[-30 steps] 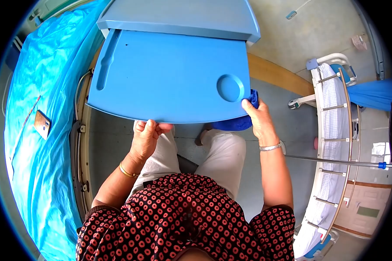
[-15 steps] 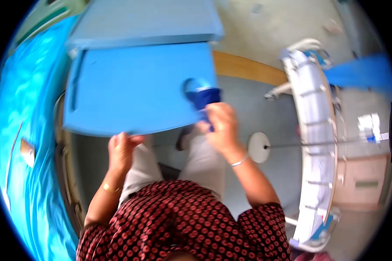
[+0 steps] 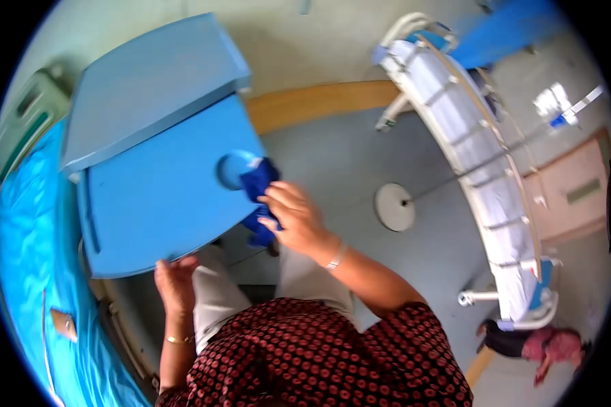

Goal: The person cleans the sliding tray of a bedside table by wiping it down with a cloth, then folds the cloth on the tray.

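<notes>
A blue pull-out tray (image 3: 163,183) sticks out from under the grey-blue top (image 3: 156,81) of a bedside cabinet. My left hand (image 3: 175,281) is closed at the tray's front edge, its fingers gripping the rim. In my right hand (image 3: 295,217) is a dark blue cloth (image 3: 259,180), bunched over the tray's right edge. Part of the cloth hangs below that edge. Beside the cloth, a round recess (image 3: 229,171) is sunk into the tray, partly covered by it.
On the left lies a bed with a shiny blue cover (image 3: 34,251). A white-railed bed (image 3: 455,129) stands to the right. Between them, a pole rises from a round white base (image 3: 395,207) on the floor. Another person (image 3: 546,346) is at the lower right.
The view has turned, so the cabinet sits lower and further left. My right hand has moved the cloth from the tray's surface to its right edge. My left hand stays at the front rim.
</notes>
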Demonstrator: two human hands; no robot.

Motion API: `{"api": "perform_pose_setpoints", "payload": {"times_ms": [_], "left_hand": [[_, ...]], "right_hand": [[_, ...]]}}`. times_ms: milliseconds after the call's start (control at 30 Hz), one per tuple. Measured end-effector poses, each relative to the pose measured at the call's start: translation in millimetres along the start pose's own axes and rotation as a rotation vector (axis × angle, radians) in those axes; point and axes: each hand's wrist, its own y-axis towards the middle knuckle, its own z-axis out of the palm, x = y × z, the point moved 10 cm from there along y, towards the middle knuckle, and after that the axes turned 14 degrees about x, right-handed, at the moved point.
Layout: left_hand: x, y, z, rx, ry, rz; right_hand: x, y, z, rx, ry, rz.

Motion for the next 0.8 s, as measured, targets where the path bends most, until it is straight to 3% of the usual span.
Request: {"api": "perform_pose_setpoints", "payload": {"times_ms": [167,233,267,300,367,433,500,567,600,633,800], "left_hand": [[5.3,-4.1,-7.8,-0.091,-0.078,-0.005],[4.0,-3.7,-7.5,-0.043,-0.082,0.001],[3.6,-4.2,-7.6,-0.040,-0.066,-0.002],[2.9,-4.0,-6.8,-0.033,-0.054,-0.007],[4.3,-3.7,-11.5,-0.076,-0.051,-0.022],[4.7,-2.6,-8.0,-0.004,0.002,-0.013],[4.1,-2.3,-6.2,-0.007,0.000,-0.008],[3.7,-1.4,-4.1,-0.009,-0.002,-0.004],[3.9,-1.2,-3.4,-0.009,-0.015,-0.003],[3.5,-1.6,-3.3,-0.009,-0.026,-0.001],[6.2,-3.2,-1.8,-0.005,-0.066,0.016]], "right_hand": [[-6.4,12.8,15.8,0.180,-0.119,-0.007],[-38.1,19.7,13.8,0.189,-0.062,0.124],[-71.6,13.1,14.2,0.111,-0.033,0.287],[-118.3,-6.5,26.1,0.155,0.250,0.611],[-149.2,-23.7,17.4,-0.145,0.600,0.609],[-160.3,-33.5,13.0,-0.280,0.891,0.672],[-139.2,-31.2,-4.3,-0.284,0.838,0.646],[-94.4,-8.7,-4.0,-0.051,0.584,0.509],[-57.8,9.5,-12.8,-0.057,0.294,0.219],[-38.5,16.6,0.9,0.064,0.087,0.092],[7.3,19.6,13.5,0.144,-0.061,-0.069]]}}
